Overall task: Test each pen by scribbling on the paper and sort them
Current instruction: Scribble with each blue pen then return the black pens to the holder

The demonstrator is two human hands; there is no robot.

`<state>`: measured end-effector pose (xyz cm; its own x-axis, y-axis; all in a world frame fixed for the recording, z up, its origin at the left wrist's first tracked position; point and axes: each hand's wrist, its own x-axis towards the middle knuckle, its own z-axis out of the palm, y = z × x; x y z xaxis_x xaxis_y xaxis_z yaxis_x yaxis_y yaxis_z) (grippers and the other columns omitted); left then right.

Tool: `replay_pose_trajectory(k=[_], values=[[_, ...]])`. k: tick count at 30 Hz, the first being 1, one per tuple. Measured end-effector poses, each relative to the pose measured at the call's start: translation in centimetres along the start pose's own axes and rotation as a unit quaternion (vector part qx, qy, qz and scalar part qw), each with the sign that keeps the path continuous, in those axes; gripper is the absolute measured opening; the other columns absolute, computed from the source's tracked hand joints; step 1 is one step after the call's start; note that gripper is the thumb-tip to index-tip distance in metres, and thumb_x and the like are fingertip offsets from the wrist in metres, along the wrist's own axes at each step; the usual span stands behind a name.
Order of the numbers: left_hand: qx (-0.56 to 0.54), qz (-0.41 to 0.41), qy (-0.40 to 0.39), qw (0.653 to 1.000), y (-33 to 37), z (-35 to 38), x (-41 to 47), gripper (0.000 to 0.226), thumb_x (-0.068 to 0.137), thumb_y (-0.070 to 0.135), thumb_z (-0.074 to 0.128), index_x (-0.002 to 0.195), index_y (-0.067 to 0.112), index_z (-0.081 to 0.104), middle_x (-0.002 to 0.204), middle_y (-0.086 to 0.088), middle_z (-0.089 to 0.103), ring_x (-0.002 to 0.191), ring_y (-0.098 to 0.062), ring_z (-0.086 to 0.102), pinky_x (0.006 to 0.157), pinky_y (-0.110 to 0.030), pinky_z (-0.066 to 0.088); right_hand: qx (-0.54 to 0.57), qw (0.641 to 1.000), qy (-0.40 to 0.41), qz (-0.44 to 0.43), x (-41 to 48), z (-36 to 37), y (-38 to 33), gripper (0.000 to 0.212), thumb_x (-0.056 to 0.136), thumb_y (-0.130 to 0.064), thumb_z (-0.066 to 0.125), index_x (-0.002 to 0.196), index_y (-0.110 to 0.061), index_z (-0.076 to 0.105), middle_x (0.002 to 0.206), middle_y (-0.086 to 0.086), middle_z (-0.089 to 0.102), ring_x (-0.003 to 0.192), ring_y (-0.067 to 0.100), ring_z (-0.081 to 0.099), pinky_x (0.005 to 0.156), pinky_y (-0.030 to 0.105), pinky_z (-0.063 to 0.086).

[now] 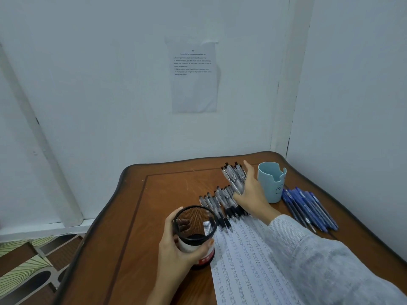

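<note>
Table [132,216] set into a corner: far edge against the back wall [99,84], right edge close along the side wall [356,106]. Dark rounded rim, thin inlaid line just inside it. Widest open wood between the left rim and the mesh pot [195,225]. Right side crowded, with only a narrow strip of wood beyond the blue pens [308,208] before the rim.

Left hand [174,249] wrapped round the mesh pot's lower wall in a firm hold. Pot tilted, mouth toward the camera, white and red label under the fingers. Base contact with the wood unclear. Pot at the left edge of the paper [248,260].

Right hand [251,190] closed on a pen bunch [234,175], thumb raised, bunch angled toward the far edge. Blue cup [272,182] just beside that hand, touching or not unclear. Black pens [218,201] in a row side by side beneath the hand, at the paper's far end. Blue pens fanned on the wood right of the cup.

Paper long, covered in lines of scribble, running to the near edge and partly under a grey sleeve [319,260].

Pale walls. Printed sheet [193,84] stuck to the back wall above the table. Patterned floor [22,271] at lower left.
</note>
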<state>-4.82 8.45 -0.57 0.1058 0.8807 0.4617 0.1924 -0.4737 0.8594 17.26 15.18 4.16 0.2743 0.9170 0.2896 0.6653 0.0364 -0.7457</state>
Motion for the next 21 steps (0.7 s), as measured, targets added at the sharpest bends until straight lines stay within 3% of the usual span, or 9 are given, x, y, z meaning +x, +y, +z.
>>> replay_pose_trajectory(k=[6,10,12,14,18,21], values=[[-0.021,-0.005,-0.001,1.0,0.5,0.1,-0.3,0.092,0.053,0.044,0.088,0.133,0.033,0.043,0.121,0.024,0.058,0.114,0.002,0.055,0.089,-0.011,0.046,0.154,0.984,0.008,-0.087,-2.9,-2.2,-5.2,0.095,0.074,0.004,0.071,0.146,-0.034,0.021,0.065,-0.01,0.057,0.046,0.0,0.051,0.05,0.012,0.043],[-0.015,-0.001,0.01,1.0,0.7,0.1,-0.4,0.089,0.053,0.042,0.089,0.13,0.033,0.046,0.12,0.022,0.059,0.114,-0.002,0.057,0.09,-0.016,0.048,0.284,0.954,0.017,-0.097,-4.5,-1.7,-8.5,0.084,0.076,-0.005,0.078,0.14,-0.028,0.03,0.1,-0.011,0.064,0.081,-0.008,0.064,0.069,0.003,0.046],[-0.016,0.003,0.011,1.0,0.8,0.2,-0.5,0.089,0.053,0.041,0.089,0.131,0.032,0.046,0.121,0.02,0.06,0.114,-0.003,0.057,0.09,-0.02,0.049,0.339,0.938,0.009,-0.066,-5.0,-0.7,-9.4,0.075,0.076,-0.009,0.079,0.136,-0.023,0.036,0.103,-0.01,0.064,0.083,-0.008,0.064,0.069,0.004,0.047],[-0.019,0.004,0.016,1.0,0.9,0.2,-0.6,0.089,0.053,0.039,0.089,0.131,0.032,0.047,0.121,0.019,0.06,0.114,-0.003,0.058,0.089,-0.021,0.05,0.353,0.935,-0.005,-0.036,-5.6,0.8,-9.7,0.075,0.077,-0.015,0.079,0.136,-0.023,0.034,0.106,-0.011,0.061,0.086,-0.007,0.063,0.074,0.008,0.05],[-0.024,0.006,0.025,0.999,1.0,0.2,-0.6,0.09,0.052,0.034,0.091,0.131,0.033,0.047,0.122,0.021,0.059,0.115,-0.002,0.057,0.089,-0.017,0.048,0.304,0.952,-0.026,-0.026,-6.4,3.5,-8.7,0.079,0.079,-0.031,0.077,0.14,-0.032,0.026,0.12,-0.009,0.057,0.107,0.003,0.059,0.101,0.037,0.048],[-0.026,0.012,0.029,0.999,0.9,0.3,-0.7,0.091,0.056,0.016,0.093,0.132,0.03,0.047,0.122,0.021,0.059,0.115,-0.002,0.057,0.088,-0.015,0.049,0.309,0.95,-0.047,-0.023,-6.4,3.7,-8.4,0.085,0.076,-0.036,0.079,0.14,-0.039,0.024,0.13,-0.008,0.054,0.117,0.006,0.055,0.103,0.036,0.045]])
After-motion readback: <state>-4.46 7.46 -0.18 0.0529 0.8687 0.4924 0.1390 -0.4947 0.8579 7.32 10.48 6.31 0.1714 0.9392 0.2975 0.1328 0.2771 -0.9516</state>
